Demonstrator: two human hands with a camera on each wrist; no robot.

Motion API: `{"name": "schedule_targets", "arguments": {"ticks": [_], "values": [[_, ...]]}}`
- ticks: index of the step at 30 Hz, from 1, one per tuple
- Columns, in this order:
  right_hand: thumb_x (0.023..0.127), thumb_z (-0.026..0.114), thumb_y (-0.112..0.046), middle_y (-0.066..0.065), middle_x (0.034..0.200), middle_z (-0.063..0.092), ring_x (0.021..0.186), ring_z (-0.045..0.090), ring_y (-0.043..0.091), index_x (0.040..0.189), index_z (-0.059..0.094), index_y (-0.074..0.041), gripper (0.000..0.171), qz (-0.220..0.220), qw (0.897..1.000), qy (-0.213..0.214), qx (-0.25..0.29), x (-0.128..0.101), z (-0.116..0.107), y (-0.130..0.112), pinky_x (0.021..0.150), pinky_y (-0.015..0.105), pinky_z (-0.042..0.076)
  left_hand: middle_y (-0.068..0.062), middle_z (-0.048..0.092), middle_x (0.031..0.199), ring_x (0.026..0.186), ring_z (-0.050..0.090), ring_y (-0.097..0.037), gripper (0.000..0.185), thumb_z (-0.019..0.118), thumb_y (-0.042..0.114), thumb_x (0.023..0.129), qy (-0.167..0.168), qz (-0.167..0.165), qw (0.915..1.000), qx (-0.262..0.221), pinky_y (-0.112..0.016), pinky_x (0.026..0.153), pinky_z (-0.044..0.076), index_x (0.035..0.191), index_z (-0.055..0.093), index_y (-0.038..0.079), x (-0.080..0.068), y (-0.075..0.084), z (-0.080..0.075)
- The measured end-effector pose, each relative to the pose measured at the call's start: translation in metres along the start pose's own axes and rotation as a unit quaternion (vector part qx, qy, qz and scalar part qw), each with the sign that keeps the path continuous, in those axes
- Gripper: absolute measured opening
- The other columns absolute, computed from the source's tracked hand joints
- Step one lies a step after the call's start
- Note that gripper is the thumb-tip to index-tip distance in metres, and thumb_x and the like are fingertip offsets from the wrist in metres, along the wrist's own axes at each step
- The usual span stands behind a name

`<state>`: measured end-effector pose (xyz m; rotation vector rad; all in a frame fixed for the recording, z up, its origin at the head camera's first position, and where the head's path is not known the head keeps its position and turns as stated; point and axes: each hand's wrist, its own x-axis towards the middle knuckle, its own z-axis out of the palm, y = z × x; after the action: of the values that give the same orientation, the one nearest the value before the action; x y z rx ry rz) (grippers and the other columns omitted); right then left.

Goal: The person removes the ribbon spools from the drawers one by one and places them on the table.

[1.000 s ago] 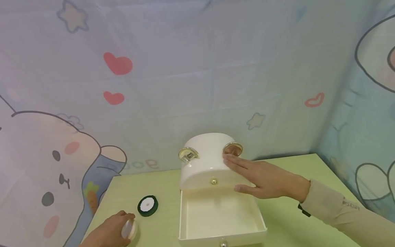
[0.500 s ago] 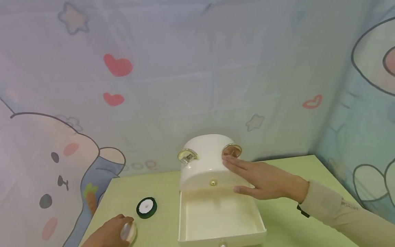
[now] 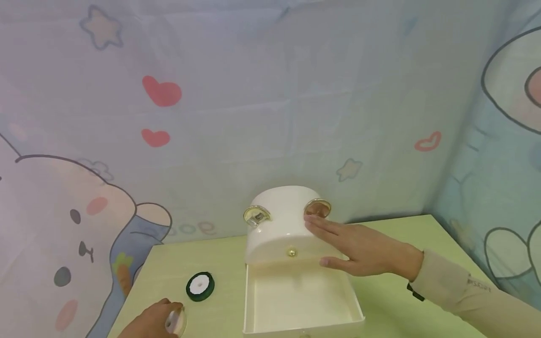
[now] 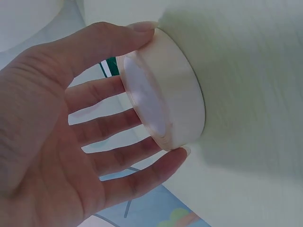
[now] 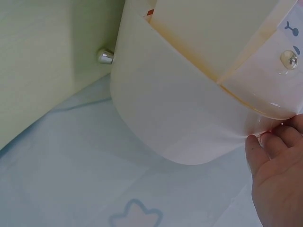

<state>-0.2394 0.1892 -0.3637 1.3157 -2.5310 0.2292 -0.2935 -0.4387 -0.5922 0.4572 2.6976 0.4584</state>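
From the head view, the left hand [image 3: 150, 324] grips a white tape roll [image 3: 175, 321] at the near left of the green table [image 3: 401, 300], and the open drawer [image 3: 297, 300] lies to its right; the right hand [image 3: 363, 249] rests flat on the cream storage box [image 3: 281, 225]. At the left wrist, thumb and fingers [image 4: 118, 127] clasp the roll's rim, flat face toward the palm. At the right wrist, straight fingertips [image 5: 267, 146] touch the box's wall.

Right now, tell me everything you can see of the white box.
The box is glossy cream plastic with a rounded top, two gold-rimmed rings on top and a small gold knob in front. It stands upright at the back of the green table. Its bottom drawer is pulled out and looks empty. The right hand rests flat on its right side.
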Motion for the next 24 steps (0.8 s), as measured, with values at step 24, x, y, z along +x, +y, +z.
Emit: {"name": "schedule_targets", "arguments": {"ticks": [24], "values": [[0.106,0.056,-0.049,0.006,0.175,0.028,0.149,0.049,0.021,0.167,0.026,-0.013,0.077,-0.002,1.0,0.001,-0.007,-0.001,0.001,0.0,0.111,0.039,0.051,-0.018,0.063,0.124,0.101,0.067,-0.029,0.101,0.096,0.044,0.068,0.016,-0.01,0.9998,-0.005,-0.05,0.08,0.058,0.147,0.051,0.0,-0.002,0.002,0.006]]}}
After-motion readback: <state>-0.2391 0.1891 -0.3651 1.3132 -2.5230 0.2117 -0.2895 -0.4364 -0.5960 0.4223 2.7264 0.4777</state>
